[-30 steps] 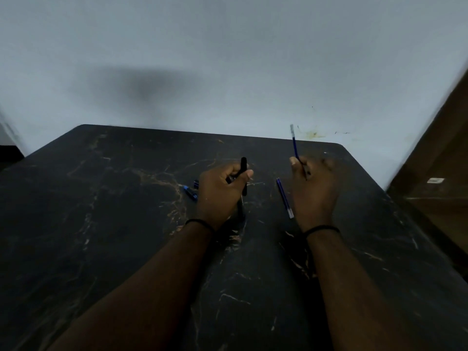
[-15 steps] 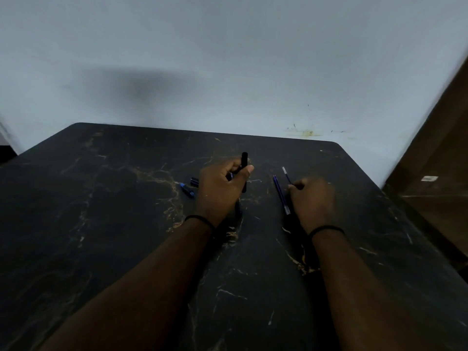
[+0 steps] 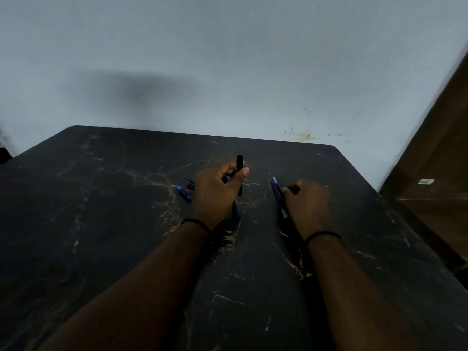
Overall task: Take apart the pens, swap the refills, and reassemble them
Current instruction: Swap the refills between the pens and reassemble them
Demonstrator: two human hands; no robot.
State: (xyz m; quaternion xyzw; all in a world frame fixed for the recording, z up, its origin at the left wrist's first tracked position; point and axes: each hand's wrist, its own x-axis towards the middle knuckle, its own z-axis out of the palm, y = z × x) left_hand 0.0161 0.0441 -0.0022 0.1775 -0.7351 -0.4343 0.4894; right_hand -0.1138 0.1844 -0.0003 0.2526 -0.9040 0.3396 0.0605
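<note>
1. Right now our left hand (image 3: 217,192) grips a black pen barrel (image 3: 239,173) upright between thumb and fingers, well above the dark marbled table (image 3: 101,224)
2. Our right hand (image 3: 307,202) rests on the table with fingers curled, its fingertips touching two blue refills (image 3: 278,195) that lie side by side; whether it pinches them we cannot tell
3. A blue pen piece (image 3: 184,193) and a smaller dark piece (image 3: 191,184) lie just left of our left hand, and another dark part shows beneath that wrist
4. We judge the main risk is mixing up the refills: they lie touching and look alike, so each could go back into its own barrel
5. The small loose parts could roll or be knocked by our forearm, and dim light makes dark pieces hard to find on a dark top
6. We read no brand or writing on the pens; a pale label (image 3: 426,181) on the brown furniture at right is too small to read
</note>
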